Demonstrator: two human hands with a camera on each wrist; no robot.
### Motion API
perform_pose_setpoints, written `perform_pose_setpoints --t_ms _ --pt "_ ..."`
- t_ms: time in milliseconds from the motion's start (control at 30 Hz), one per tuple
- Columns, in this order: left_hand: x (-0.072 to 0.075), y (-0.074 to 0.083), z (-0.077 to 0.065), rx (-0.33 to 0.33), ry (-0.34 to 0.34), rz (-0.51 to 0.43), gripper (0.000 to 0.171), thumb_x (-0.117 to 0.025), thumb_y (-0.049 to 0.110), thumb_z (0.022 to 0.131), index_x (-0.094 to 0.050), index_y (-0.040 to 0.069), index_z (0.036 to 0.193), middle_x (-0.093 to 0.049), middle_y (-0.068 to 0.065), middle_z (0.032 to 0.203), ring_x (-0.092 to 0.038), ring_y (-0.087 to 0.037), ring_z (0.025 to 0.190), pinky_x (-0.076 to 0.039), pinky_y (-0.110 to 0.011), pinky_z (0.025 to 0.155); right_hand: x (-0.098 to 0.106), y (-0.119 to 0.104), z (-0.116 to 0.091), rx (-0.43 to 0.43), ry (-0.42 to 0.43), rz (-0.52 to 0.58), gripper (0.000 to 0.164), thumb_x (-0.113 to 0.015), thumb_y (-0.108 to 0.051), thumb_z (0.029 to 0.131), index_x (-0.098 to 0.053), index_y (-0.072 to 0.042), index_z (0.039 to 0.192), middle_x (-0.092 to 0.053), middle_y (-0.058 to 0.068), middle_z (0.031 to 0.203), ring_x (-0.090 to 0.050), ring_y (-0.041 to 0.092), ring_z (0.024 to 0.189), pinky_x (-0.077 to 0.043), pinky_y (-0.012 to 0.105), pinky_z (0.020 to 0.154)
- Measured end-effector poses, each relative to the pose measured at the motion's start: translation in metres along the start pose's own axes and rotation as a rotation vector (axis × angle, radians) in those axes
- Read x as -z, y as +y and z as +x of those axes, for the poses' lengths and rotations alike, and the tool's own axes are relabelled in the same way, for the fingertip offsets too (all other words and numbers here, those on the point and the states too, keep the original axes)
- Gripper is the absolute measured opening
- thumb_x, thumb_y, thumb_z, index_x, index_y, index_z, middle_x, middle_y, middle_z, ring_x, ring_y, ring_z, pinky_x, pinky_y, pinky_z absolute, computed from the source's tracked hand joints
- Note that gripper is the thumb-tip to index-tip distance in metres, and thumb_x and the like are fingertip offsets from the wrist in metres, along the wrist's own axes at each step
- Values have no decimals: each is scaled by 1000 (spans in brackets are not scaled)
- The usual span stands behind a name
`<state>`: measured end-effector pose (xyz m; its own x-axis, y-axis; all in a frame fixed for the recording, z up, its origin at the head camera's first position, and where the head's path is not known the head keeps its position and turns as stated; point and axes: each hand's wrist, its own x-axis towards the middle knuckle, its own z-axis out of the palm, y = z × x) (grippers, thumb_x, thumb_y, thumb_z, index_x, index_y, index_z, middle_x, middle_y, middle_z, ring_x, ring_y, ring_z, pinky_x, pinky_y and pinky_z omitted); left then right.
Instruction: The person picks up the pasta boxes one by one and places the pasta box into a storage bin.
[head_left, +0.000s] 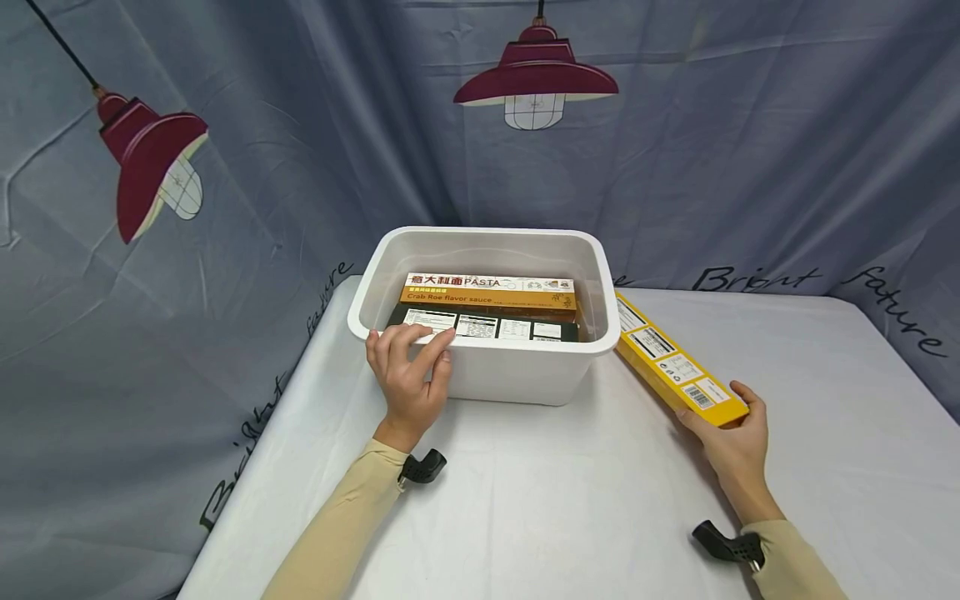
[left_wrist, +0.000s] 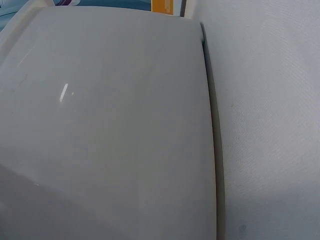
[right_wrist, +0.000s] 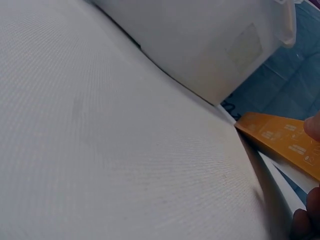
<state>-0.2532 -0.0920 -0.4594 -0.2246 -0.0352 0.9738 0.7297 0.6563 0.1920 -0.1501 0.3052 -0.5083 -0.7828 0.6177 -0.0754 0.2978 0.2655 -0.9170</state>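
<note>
A white plastic tub (head_left: pixel 510 371) stands on the table, its side filling much of the left wrist view. My left hand (head_left: pixel 412 375) holds its front rim, fingertips over the edge and thumb on the outside. Inside the tub lie a white-and-orange pasta box (head_left: pixel 487 292) and, nearer the front wall, a dark box with white label panels (head_left: pixel 480 325). Right of the tub, my right hand (head_left: pixel 731 433) grips the near end of a yellow box (head_left: pixel 671 362) with label panels. The box's far end is partly hidden by the tub's corner; its orange side (right_wrist: pixel 280 132) shows in the right wrist view.
The white-covered table (head_left: pixel 570 500) extends around the tub. Behind and to the left hangs a grey-blue curtain (head_left: pixel 315 167) printed with red lamps and lettering. Each wrist wears a black camera mount (head_left: pixel 423 467).
</note>
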Motion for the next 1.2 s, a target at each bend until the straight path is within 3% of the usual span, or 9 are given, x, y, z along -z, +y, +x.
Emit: perform_pose_setpoints --t_ms 433,600,733,967,1200 --pt "1 -1 0 -2 -12 -3 21 -61 14 92 -80 15 101 -63 -12 99 -50 -32 105 -17 -46 115 1 0 -3 25 67 -56 81 -82 -15 82 -42 -16 152 -47 4 142 -49 10 117 -39 3 84" --pt "0 0 0 1 -14 -4 20 -60 17 95 -80 14 101 -63 -12 99 -49 -32 105 -17 -46 116 8 -5 0 61 99 -26 75 -82 -11 79 -48 -14 147 -49 -13 123 -51 3 107 -39 2 79" --pt "0 0 -1 4 -14 5 21 -60 18 96 -80 15 101 -63 -12 99 -50 -32 105 -19 -51 111 16 -10 4 71 110 46 67 -82 -6 78 -54 -16 139 -50 -20 110 -52 -2 97 -43 2 76" --pt "1 0 -1 -2 -8 10 20 -60 18 95 -80 15 101 -64 -12 99 -50 -32 105 -20 -55 107 37 -29 11 25 105 209 59 -78 2 79 -58 -21 130 -54 -15 109 -54 0 96 -47 2 71" --pt "1 1 0 -1 -10 9 21 -60 16 95 -79 15 101 -63 -12 99 -50 -32 105 -20 -53 110 62 -60 21 101 61 536 59 -68 21 78 -58 -16 123 -55 -5 116 -59 5 101 -56 13 66"
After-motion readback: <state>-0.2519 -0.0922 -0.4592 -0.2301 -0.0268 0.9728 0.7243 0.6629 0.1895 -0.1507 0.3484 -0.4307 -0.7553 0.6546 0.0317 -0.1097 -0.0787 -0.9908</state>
